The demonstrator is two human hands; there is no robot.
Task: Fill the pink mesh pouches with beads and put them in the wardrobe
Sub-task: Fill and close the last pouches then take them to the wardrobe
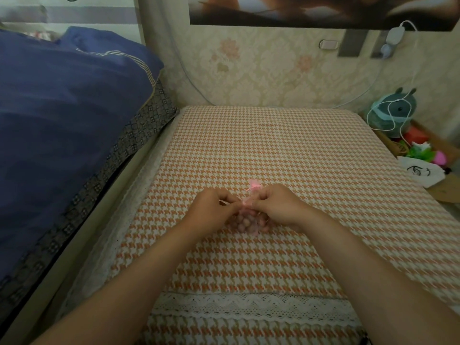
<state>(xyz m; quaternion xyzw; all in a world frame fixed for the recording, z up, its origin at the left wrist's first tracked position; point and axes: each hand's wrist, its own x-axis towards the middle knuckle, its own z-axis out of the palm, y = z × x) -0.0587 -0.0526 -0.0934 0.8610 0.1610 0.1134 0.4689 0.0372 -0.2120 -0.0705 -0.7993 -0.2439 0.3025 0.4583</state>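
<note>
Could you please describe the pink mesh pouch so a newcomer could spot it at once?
Start at the orange-and-white houndstooth cloth beside the blue bedding. Near its middle, the left hand and right hand pinch the pink mesh pouch between them. It is the only pink, bead-filled thing on the cloth.

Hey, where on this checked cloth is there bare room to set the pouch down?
The checked cloth is bare from the left hand and right hand, which pinch the pouch, up to the wall, and nearer, down to the lace strip. It is crowded only at the right edge, where a white bag and a box of toys sit.
</note>
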